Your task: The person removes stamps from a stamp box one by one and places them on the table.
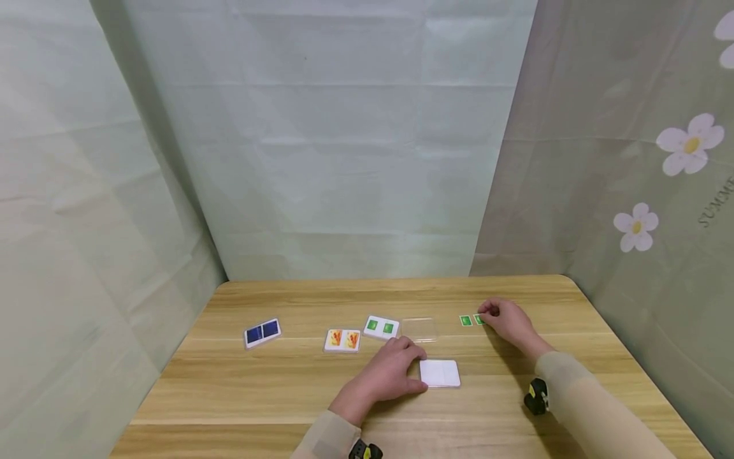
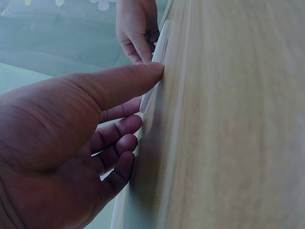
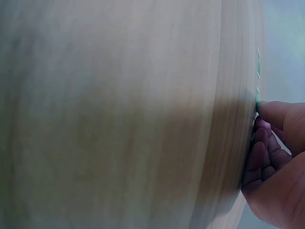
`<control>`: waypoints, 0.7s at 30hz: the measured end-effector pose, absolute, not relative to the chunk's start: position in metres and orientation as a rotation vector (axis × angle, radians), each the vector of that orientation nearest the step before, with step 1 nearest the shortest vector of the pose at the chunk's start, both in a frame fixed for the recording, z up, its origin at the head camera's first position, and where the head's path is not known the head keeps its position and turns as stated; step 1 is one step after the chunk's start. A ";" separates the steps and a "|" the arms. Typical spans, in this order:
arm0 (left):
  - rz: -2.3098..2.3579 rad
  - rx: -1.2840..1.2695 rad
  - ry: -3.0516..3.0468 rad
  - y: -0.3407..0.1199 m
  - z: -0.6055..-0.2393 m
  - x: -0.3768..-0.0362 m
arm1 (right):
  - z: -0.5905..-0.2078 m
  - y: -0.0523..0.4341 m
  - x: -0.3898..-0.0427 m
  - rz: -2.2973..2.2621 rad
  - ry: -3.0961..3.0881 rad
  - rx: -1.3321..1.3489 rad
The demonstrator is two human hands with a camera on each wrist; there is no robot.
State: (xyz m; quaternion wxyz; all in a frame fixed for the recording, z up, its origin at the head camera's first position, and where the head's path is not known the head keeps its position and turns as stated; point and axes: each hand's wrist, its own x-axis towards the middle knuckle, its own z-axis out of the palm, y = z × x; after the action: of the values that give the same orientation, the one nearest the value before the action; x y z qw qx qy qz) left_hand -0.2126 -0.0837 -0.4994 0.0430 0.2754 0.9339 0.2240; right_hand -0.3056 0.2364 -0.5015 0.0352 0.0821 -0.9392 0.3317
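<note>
A white card in a clear case (image 1: 440,373) lies near the middle of the table. My left hand (image 1: 390,370) holds it by its left side, thumb and forefinger at the two left corners; the other fingers are loosely bent in the left wrist view. Further right, my right hand (image 1: 510,325) pinches the edge of a small green picture piece (image 1: 479,319) on the tabletop. The fingertips partly hide that piece. Just left of it lies a second small green piece (image 1: 466,320). A transparent plastic cover (image 1: 418,329) lies behind the white card.
Left of the transparent cover are a cased card with two green pictures (image 1: 381,327) and one with two orange pictures (image 1: 342,340). A cased card with two dark blue pictures (image 1: 262,333) lies farther left. Curtains (image 1: 344,159) surround the wooden table (image 1: 258,395).
</note>
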 end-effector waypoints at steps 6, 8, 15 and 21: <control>0.683 0.840 2.858 -0.083 -0.498 -0.212 | -0.502 0.237 -0.305 1.022 -2.888 0.248; 0.683 0.841 2.857 -0.083 -0.497 -0.212 | -0.503 0.238 -0.306 1.032 -2.885 0.247; 0.679 0.842 2.857 -0.083 -0.499 -0.213 | -0.506 0.242 -0.309 1.137 -2.849 0.251; 0.689 0.842 2.854 -0.083 -0.499 -0.213 | -0.506 0.242 -0.307 1.157 -2.839 0.249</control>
State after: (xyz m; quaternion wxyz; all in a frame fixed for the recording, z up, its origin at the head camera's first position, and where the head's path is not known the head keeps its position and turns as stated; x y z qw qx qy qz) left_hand -0.2129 -0.0831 -0.4991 0.0438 0.2753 0.9335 0.2254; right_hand -0.3075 0.2421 -0.5055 0.0330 0.0811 -0.9225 0.3760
